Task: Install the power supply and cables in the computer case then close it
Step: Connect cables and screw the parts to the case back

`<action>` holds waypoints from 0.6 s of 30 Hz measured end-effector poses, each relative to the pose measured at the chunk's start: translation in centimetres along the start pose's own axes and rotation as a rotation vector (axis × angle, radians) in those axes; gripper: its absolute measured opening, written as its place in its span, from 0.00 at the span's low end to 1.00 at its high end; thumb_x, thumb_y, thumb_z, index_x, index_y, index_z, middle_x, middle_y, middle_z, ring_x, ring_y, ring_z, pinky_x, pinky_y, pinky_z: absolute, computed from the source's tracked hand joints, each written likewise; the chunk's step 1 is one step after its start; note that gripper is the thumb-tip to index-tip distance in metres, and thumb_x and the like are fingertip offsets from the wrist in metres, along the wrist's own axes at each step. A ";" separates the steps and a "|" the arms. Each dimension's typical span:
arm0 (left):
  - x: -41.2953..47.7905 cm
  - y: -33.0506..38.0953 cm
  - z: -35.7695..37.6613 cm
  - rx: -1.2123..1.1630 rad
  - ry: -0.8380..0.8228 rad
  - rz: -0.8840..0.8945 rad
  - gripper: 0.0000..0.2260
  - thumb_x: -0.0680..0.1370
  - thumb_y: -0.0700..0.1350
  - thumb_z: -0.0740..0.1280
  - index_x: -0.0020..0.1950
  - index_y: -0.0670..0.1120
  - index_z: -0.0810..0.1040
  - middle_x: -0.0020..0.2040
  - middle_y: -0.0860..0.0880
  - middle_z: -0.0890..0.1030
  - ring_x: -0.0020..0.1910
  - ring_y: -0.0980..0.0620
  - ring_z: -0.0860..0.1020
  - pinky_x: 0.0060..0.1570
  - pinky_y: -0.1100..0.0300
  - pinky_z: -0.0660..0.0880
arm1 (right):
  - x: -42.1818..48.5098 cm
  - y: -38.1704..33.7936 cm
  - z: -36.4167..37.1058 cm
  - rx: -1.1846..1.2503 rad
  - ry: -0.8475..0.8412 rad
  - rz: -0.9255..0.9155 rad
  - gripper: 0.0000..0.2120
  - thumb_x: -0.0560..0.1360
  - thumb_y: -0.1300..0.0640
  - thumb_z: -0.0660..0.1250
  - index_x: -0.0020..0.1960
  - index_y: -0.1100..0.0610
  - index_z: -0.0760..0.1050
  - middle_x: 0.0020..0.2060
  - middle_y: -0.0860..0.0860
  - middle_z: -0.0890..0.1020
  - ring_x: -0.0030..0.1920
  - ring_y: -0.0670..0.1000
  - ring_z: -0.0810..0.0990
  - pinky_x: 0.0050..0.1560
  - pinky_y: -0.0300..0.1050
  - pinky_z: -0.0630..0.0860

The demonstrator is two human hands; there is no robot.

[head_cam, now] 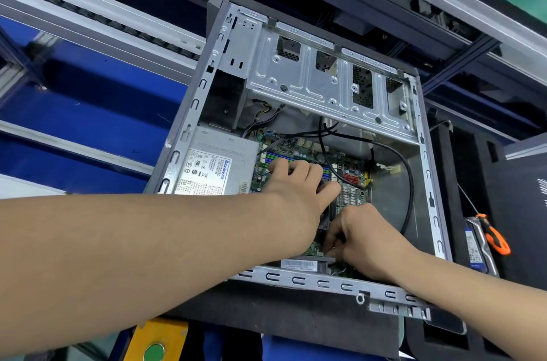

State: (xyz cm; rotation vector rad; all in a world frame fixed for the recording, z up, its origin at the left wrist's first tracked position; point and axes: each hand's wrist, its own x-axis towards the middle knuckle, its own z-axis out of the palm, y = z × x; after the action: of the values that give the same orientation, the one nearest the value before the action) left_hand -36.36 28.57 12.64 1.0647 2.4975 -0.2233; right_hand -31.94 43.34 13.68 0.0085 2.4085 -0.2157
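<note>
1. Surface [296, 313]: dark foam mat. Behind it I see aluminium rails [88, 20] and blue panels [88, 112] of a line frame.
2. Computer case [426, 171] lies on its side on the mat, side panel off, drive cage [325, 79] at the far end.
3. Power supply [219, 165] is seated in the left inner corner of the case, label up, just beside the motherboard [352, 180].
4. A black cable [410, 183] loops over the right part of the case floor.
5. Left hand [299, 186]: fingers bent, tips down on the motherboard near the memory slots. I cannot tell whether anything is under them.
6. Right hand [364, 236]: fingers curled tight at the near edge of the motherboard, pinching what looks like a small pale connector [329, 252].
7. An orange-handled screwdriver [494, 235] lies to the right of the case, apart from both hands.
</note>
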 end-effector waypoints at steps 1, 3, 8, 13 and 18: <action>0.0 0.0 0.0 0.000 0.005 -0.001 0.38 0.72 0.43 0.71 0.74 0.48 0.50 0.70 0.39 0.57 0.69 0.38 0.59 0.63 0.37 0.62 | 0.0 0.0 0.0 0.005 0.002 0.003 0.06 0.69 0.59 0.81 0.44 0.51 0.89 0.37 0.48 0.88 0.38 0.43 0.84 0.42 0.35 0.80; -0.1 0.0 0.1 -0.001 0.012 -0.003 0.38 0.72 0.44 0.72 0.74 0.48 0.51 0.70 0.39 0.58 0.69 0.38 0.59 0.63 0.37 0.62 | 0.1 0.0 0.1 0.015 0.005 0.004 0.05 0.70 0.60 0.80 0.44 0.51 0.89 0.37 0.47 0.88 0.36 0.41 0.82 0.40 0.31 0.78; 0.1 0.1 0.3 0.009 0.006 -0.010 0.39 0.72 0.46 0.73 0.73 0.49 0.50 0.70 0.39 0.57 0.69 0.37 0.59 0.62 0.37 0.62 | 0.2 0.0 0.2 0.036 -0.005 0.016 0.05 0.69 0.59 0.81 0.43 0.51 0.89 0.35 0.47 0.87 0.36 0.43 0.84 0.42 0.35 0.81; 0.2 0.0 0.4 0.006 0.015 -0.007 0.37 0.73 0.48 0.73 0.71 0.49 0.50 0.69 0.40 0.58 0.68 0.38 0.59 0.62 0.38 0.63 | 0.3 0.1 0.1 0.039 -0.018 0.020 0.06 0.68 0.62 0.80 0.42 0.52 0.89 0.34 0.47 0.87 0.37 0.42 0.84 0.41 0.31 0.79; 0.2 -0.5 0.2 -0.033 0.041 0.000 0.37 0.76 0.50 0.73 0.74 0.50 0.50 0.70 0.42 0.61 0.69 0.39 0.61 0.64 0.43 0.61 | 0.4 0.1 0.1 0.072 -0.036 0.041 0.06 0.69 0.63 0.76 0.42 0.54 0.88 0.34 0.48 0.86 0.37 0.44 0.83 0.39 0.30 0.76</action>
State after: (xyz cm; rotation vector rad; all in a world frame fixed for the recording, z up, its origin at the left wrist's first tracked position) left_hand -36.78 28.30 12.41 1.0668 2.5281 -0.1613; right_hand -32.12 43.37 13.33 0.0862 2.3614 -0.2809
